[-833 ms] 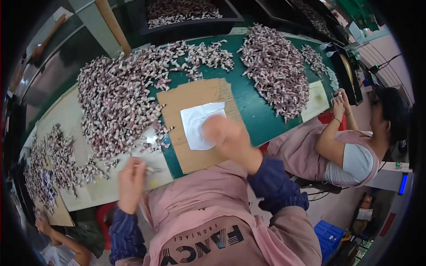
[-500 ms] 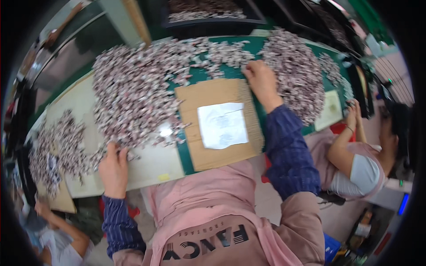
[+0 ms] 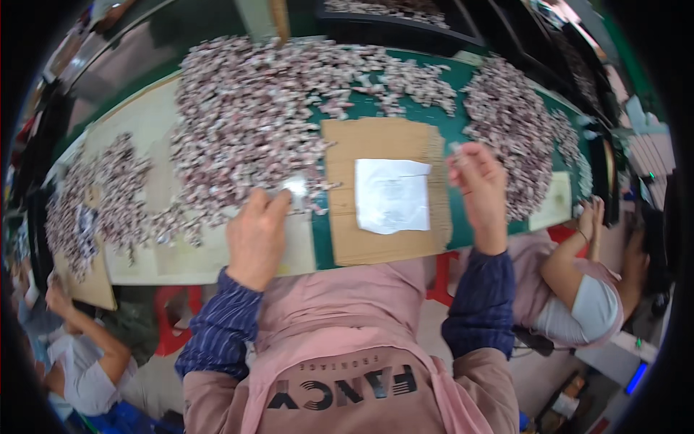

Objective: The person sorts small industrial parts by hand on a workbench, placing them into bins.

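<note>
Pinching a small pale piece [image 3: 455, 148], the right hand [image 3: 480, 181] likely needs steady control next; whether the left hand [image 3: 256, 235] grips anything is unclear.

Red stools [image 3: 168, 343], pale floor [image 3: 432, 336]

Paper [image 3: 392, 195] on cardboard [image 3: 347, 246] — between 2 heaps [image 3: 246, 130] [image 3: 510, 137] — on the table [image 3: 322, 239].

Even light, glare on pale tabletop [image 3: 195, 264], slight blur, black curved edges
</note>
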The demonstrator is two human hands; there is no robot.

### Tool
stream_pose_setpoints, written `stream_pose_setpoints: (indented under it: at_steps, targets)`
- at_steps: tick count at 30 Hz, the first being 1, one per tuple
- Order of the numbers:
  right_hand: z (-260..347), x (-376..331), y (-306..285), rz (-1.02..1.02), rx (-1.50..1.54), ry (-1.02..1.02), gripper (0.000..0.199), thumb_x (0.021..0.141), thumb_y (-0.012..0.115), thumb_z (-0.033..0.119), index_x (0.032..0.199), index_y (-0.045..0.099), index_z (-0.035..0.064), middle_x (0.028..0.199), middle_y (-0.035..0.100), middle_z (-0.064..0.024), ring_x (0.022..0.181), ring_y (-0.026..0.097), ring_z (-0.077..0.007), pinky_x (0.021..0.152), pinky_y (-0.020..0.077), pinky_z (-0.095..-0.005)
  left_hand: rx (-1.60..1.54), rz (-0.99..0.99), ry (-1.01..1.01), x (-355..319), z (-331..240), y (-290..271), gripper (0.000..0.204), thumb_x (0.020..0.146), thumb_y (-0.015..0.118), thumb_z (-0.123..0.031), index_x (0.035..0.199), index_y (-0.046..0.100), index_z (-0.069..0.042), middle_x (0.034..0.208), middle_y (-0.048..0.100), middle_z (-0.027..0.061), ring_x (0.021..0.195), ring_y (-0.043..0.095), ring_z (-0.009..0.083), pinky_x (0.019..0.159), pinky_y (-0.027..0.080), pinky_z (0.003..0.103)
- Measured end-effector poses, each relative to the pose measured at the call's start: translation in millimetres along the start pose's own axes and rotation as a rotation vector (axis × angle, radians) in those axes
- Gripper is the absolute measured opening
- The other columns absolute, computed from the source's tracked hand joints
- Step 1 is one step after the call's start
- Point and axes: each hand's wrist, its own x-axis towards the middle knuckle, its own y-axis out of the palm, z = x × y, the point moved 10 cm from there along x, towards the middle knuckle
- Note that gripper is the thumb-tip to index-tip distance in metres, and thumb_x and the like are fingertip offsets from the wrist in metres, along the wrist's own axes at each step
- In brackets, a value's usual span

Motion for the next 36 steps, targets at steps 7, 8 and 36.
stream_pose_setpoints:
  at_steps: [7,8,36]
  targets:
    - [-36.1,-72.2,52.0,0.126,0.344,0.239,0.012,0.098,0.060,0.006,0.109,0.062,0.0025,0.097,0.068,-0.0061,0.076,0.062,-0.0086,0.067,0.0499,-0.0214,-0.058,0.022,0.029,-7.6,3.1,-1.7,0.018,0.082,0.066,0.000,0.100,0.063,-0.004,0.094,0.054,0.0137,0.081,0.061,0.0322,0.064,0.049,0.043]
    - [-36.9,-78.0,56.0,0.126,0.349,0.236,0.012,0.098,0.060,0.006,0.109,0.062,0.0025,0.097,0.068,-0.0061,0.076,0.062,-0.0086,0.067,0.0499,-0.0214,-0.062,-0.001,0.053,-9.5,0.1,-2.3,0.019,0.081,0.066,0.001,0.100,0.060,-0.002,0.097,0.054,0.0145,0.086,0.059,0.0335,0.069,0.049,0.043]
    - [-41.9,-152.0,129.3,0.318,-0.096,0.158,0.018,0.094,0.061,-0.006,0.112,0.064,-0.0051,0.104,0.067,-0.0078,0.095,0.065,-0.0148,0.083,0.0528,-0.0258,-1.726,0.544,-0.241,-63.3,-70.8,49.0,0.018,0.102,0.058,-0.014,0.113,0.054,0.000,0.103,0.063,0.0090,0.089,0.064,0.0140,0.080,0.054,0.028]
